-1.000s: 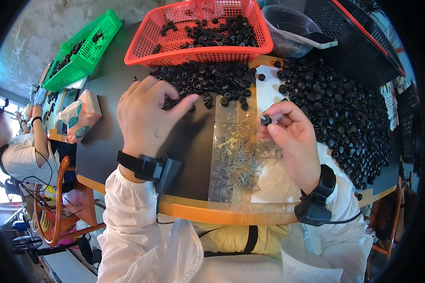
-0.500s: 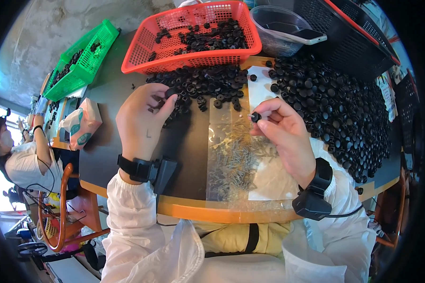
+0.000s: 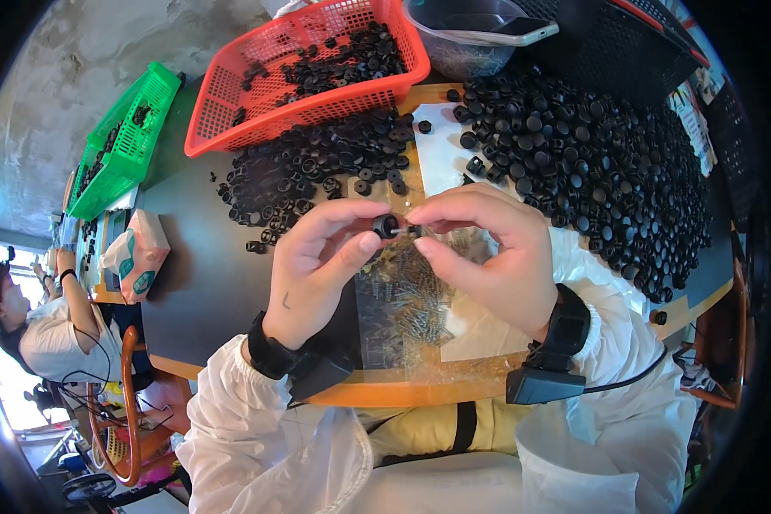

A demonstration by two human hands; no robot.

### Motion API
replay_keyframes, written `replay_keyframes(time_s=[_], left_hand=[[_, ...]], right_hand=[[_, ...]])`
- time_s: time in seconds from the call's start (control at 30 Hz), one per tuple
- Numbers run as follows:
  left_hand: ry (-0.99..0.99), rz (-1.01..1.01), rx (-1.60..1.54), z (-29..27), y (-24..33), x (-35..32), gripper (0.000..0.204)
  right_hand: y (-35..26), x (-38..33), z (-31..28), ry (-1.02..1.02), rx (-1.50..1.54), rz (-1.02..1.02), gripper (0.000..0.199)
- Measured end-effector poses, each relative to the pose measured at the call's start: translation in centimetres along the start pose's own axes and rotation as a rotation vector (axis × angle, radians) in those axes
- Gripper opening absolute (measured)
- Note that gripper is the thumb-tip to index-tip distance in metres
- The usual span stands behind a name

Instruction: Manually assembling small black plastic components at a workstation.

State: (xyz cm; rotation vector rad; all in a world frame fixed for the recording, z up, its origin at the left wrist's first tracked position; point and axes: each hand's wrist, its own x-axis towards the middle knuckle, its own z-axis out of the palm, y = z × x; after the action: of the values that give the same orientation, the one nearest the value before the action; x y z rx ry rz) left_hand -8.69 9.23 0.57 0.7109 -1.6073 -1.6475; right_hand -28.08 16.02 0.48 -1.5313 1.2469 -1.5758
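Small black round cap (image 3: 386, 226), pinched between thumb and fingertips of the left hand (image 3: 321, 272), right over the middle of the table (image 3: 206, 283). Held up above the clear plastic bag of small metal screws (image 3: 407, 301), so not resting on anything. Touching it from the other side: a tiny metal screw (image 3: 411, 230), gripped tight in the fingertips of the right hand (image 3: 488, 257). Both grips narrow, fingers closed on their parts, hands almost meeting in the middle. Can't really tell how far the screw sits in the cap, too small.

Only the head view here, so moving on around the table. Black wrist straps on both arms, each with a small black box (image 3: 541, 385) hanging near the table edge. White sleeves (image 3: 257, 428) coming in from the bottom.

Just beyond the hands: a loose heap of black caps (image 3: 317, 167) spread on the dark surface, right in front of a red mesh basket (image 3: 231, 111) with more black parts inside. Much bigger pile of black caps (image 3: 600, 171) off to the right, well spread out. Clear plastic tub (image 3: 471, 43) at the top with a phone (image 3: 527, 28) lying across its rim. Black mesh crate (image 3: 625, 43) beside that.

Far left: green basket (image 3: 120, 141) with a few black bits, plus a tissue pack (image 3: 137, 257) near the table edge. Another person (image 3: 43, 325) seated down at the left, arm on a neighbouring table.
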Motion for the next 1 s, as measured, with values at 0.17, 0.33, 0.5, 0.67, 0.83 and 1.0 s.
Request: replay_keyframes(time_s=[0.17,0.33,0.5,0.67,0.83,1.0], left_hand=[[0.011,0.017,0.006,0.0,-0.34,0.06,0.028],[0.031,0.003,0.013,0.53,0.32,-0.11,0.029],[0.013,0.077,0.057,-0.07,-0.16,-0.26,0.029],[-0.011,0.089,0.044,0.08,-0.17,-0.05,0.029],[0.023,0.032,0.025,0.32,0.06,-0.04,0.03],[-0.008,0.077,0.08,-0.22,0.03,0.0,0.029]], right_hand=[[0.43,0.4,-0.16,-0.003,-0.206,-0.132,0.024],[0.27,0.25,-0.14,-0.011,-0.189,-0.101,0.024],[0.64,0.17,0.08,-0.008,-0.173,-0.116,0.024],[0.73,0.07,-0.03,-0.031,-0.208,-0.125,0.026],[0.31,-0.04,0.36,-0.003,-0.103,-0.025,0.025],[0.38,0.17,-0.04,-0.052,-0.18,-0.071,0.023]])
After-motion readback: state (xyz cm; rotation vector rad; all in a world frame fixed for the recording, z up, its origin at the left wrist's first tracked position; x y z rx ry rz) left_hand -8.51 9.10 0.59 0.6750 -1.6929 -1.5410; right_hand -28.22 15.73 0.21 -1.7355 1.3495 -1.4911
